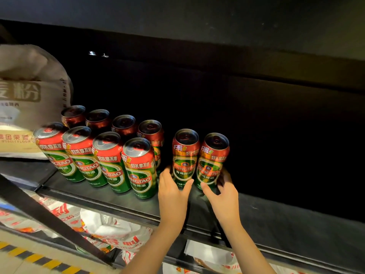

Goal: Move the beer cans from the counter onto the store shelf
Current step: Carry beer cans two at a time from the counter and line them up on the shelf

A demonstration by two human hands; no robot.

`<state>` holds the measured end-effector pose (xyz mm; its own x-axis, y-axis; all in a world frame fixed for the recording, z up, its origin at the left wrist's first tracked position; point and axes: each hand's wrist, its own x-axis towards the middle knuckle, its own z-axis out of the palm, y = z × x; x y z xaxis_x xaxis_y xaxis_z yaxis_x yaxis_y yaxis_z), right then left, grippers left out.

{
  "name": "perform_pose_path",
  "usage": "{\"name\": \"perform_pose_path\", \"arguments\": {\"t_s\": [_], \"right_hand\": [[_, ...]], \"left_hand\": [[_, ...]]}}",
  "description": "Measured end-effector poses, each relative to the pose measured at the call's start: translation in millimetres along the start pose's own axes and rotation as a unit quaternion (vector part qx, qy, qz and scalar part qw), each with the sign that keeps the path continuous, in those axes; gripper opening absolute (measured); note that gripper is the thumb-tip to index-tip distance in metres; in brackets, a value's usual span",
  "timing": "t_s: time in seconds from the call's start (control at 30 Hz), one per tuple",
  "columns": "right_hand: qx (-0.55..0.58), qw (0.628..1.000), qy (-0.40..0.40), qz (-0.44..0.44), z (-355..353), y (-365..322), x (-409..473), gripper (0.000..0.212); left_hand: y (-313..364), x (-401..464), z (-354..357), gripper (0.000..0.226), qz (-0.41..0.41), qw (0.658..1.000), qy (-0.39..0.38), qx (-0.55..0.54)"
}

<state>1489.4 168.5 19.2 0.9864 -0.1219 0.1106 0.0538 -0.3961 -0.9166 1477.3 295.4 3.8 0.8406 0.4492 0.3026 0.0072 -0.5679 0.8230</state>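
Several red-and-green beer cans stand in two rows on the dark store shelf (276, 210), the nearest of them (139, 167) at the front. To their right two more cans stand side by side. My left hand (173, 191) curls round the base of the left can (184, 155), thumb on its right side. My right hand (223, 191) wraps the base of the right can (213, 159), thumb on its left side. Both cans are upright and seem to rest on the shelf.
A large flour sack (29, 91) lies on the shelf left of the cans. The shelf's right part is dark and bare. Below the shelf edge lie white-and-red plastic bags (110, 228). A yellow-black floor stripe (35, 258) runs at the bottom left.
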Motion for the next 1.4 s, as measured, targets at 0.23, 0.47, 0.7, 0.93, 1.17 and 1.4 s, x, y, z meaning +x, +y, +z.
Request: {"name": "perform_pose_path", "arguments": {"t_s": [0.23,0.47,0.7,0.93,1.17,1.4], "right_hand": [[-0.010,1.000,-0.010,-0.002,1,-1,-1,0.032],[0.001,1.000,0.001,0.006,1,-2,-1,0.046],[0.000,1.000,-0.012,-0.008,4,-5,-1,0.040],[-0.042,0.999,-0.003,-0.026,8,-3,2,0.053],[-0.064,0.998,-0.008,-0.024,11,-1,3,0.058],[-0.077,0.996,-0.035,-0.023,9,0,2,0.053]], "left_hand": [[3,-4,2,0.059,-0.005,0.999,0.019,0.034],[9,-11,8,0.056,-0.045,0.997,0.054,0.015],[8,-11,8,0.056,-0.063,0.995,0.082,-0.003],[5,-10,10,0.057,-0.073,0.993,0.084,-0.028],[7,-10,10,0.053,-0.076,0.993,0.092,-0.023],[16,-11,2,0.059,-0.120,0.992,0.025,0.023]]}}
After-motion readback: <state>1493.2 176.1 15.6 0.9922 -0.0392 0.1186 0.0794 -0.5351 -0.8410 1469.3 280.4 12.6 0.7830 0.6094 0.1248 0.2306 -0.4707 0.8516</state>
